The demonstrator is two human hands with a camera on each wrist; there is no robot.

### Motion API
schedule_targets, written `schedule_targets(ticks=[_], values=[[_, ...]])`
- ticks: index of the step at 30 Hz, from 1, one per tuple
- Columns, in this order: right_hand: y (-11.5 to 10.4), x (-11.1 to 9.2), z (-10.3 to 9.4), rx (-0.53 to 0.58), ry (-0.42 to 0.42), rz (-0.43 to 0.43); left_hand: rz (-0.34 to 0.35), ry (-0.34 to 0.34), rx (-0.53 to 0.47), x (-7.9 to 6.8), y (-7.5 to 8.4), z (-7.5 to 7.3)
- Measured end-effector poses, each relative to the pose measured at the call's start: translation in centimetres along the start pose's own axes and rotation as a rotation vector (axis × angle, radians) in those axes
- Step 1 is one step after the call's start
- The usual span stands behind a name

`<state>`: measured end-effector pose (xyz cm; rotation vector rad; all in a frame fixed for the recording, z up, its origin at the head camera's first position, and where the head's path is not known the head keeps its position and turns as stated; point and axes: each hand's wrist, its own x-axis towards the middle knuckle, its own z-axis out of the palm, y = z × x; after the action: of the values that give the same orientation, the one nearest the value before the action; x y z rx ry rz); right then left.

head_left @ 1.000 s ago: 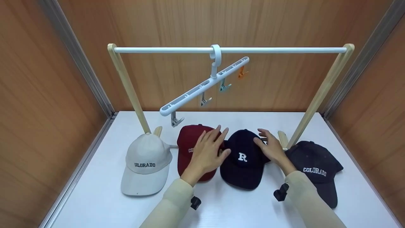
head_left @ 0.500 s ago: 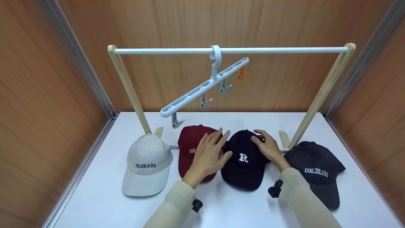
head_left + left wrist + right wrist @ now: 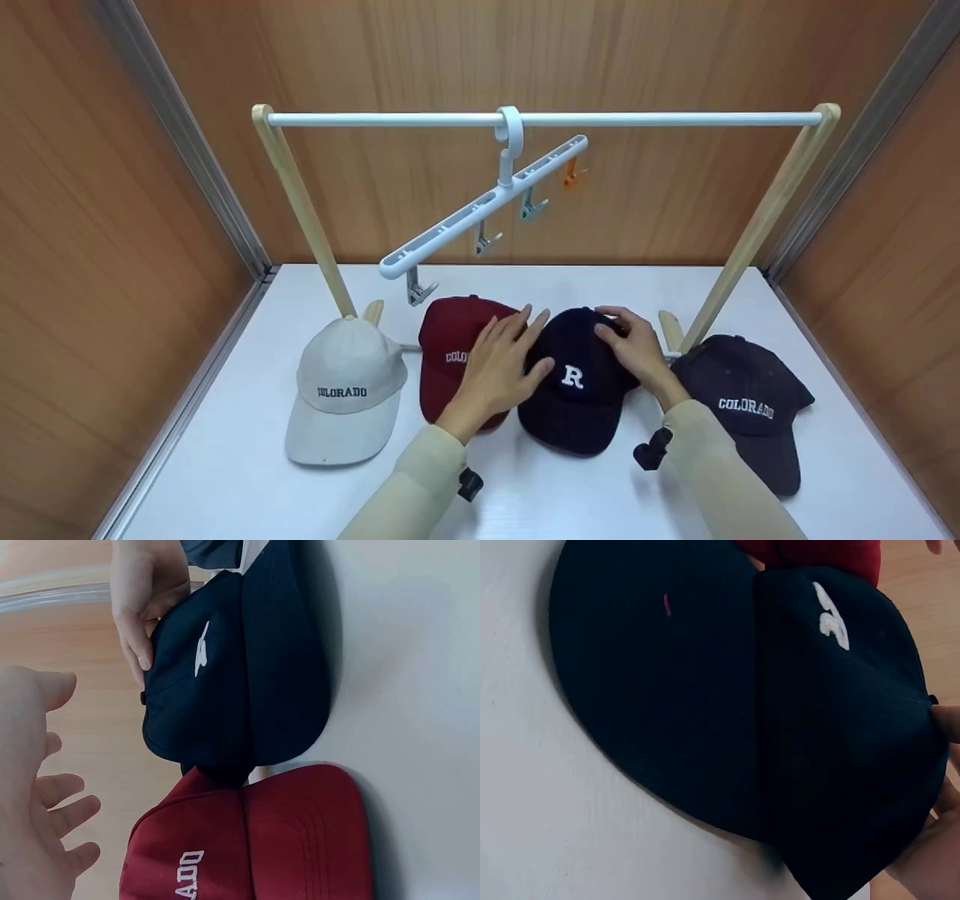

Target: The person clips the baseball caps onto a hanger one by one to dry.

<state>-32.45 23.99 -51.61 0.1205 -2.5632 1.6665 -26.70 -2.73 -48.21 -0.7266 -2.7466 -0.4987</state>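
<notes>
Firmly or lightly I cannot tell, but the right hand (image 3: 637,349) has its grip closed on the upper side of the navy cap (image 3: 574,382), thumb on the crown and the other fingers bent behind it. This hand sits at the cap's 2 o'clock, pointing toward 11, its forearm coming in from 5. The cap's crown is at 12, its brim toward 6, a white R on its front.

At the navy cap's 9 o'clock, the left hand (image 3: 499,367) has nothing in its grip: palm down, fingers well spread and pointing toward 1 o'clock. In the left wrist view it hangs apart from the caps. Its forearm enters from 7; cream sleeves (image 3: 420,476) cover both arms.

Partly under the left hand in the head view, the red cap (image 3: 446,337) lies just beside the navy one, toward 9 o'clock. Farther that way is the pale grey cap (image 3: 349,397); toward 3 is the charcoal cap (image 3: 750,412). All four are on the white surface (image 3: 232,427).

Toward 11 o'clock, a hanger (image 3: 480,210) with four clips (image 3: 530,206) slants from 8 to 2, hooked on a white bar (image 3: 675,118).
</notes>
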Motion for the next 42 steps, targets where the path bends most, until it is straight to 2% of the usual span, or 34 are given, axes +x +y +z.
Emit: schedule_targets(ticks=[6, 11, 16, 21, 29, 32, 38, 42], values=[[-0.7, 0.0, -0.6, 0.072, -0.005, 0.043, -0.011, -0.017, -0.054, 0.5, 0.3, 0.1], [-1.2, -0.3, -1.1, 0.07, -0.013, 0.038, -0.026, -0.034, -0.128, 0.9, 0.2, 0.0], [-1.7, -0.9, -1.4, 0.032, -0.008, 0.007, -0.055, -0.051, -0.222, 1.6, 0.1, 0.0], [-2.2, -1.5, -1.8, 0.03, -0.017, -0.03, -0.053, -0.075, -0.307, 2.4, -0.1, 0.1], [-3.1, -1.8, -2.4, 0.058, -0.054, -0.098, -0.069, -0.119, -0.534, 3.4, -0.6, 0.4], [-3.8, -2.0, -2.6, 0.064, -0.075, -0.136, -0.042, -0.12, -0.602, 3.8, -0.8, 0.4], [-4.7, -2.3, -3.1, 0.067, -0.102, -0.185, 0.063, -0.154, -0.722, 4.4, -1.0, 0.1], [-5.0, -2.6, -3.6, 0.097, -0.138, -0.183, 0.068, -0.162, -0.765, 4.6, -0.9, 0.2]])
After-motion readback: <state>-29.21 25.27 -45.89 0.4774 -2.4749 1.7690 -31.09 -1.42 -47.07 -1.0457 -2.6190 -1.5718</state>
